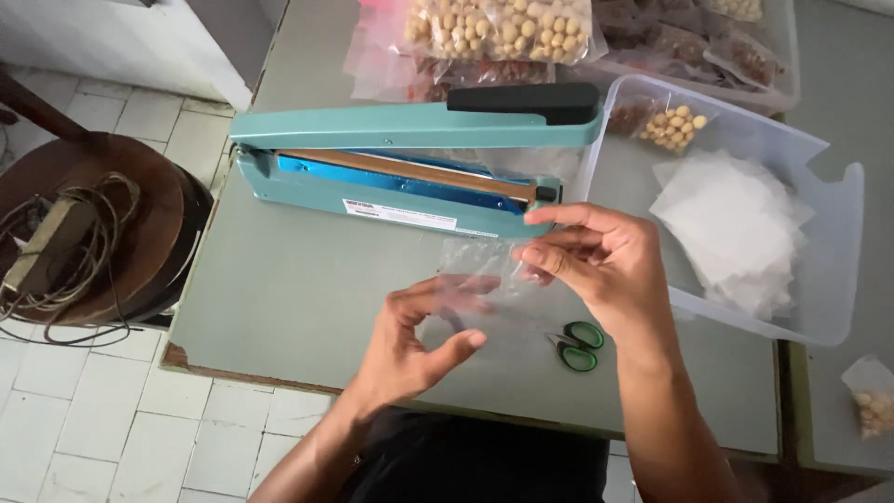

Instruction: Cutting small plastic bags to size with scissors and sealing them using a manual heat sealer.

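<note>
Above the grey table (279,298), just before the teal heat sealer (410,158): clear plastic bag (470,270) pinched at its right edge by right hand (596,265); left hand (410,340) half-curled, fingers on its lower left corner; green-handled scissors (577,346) beside.

Beyond the fingers: teal heat sealer (410,168) on the grey worktop (279,298). Right of them: clear tub (819,279) holding white sheets (736,233). Below them: green-handled scissors (577,346).

Clear glossy plastic bag (475,270), teal painted-metal sealer (410,163), matt grey table (307,298), translucent plastic tub (819,242).
</note>
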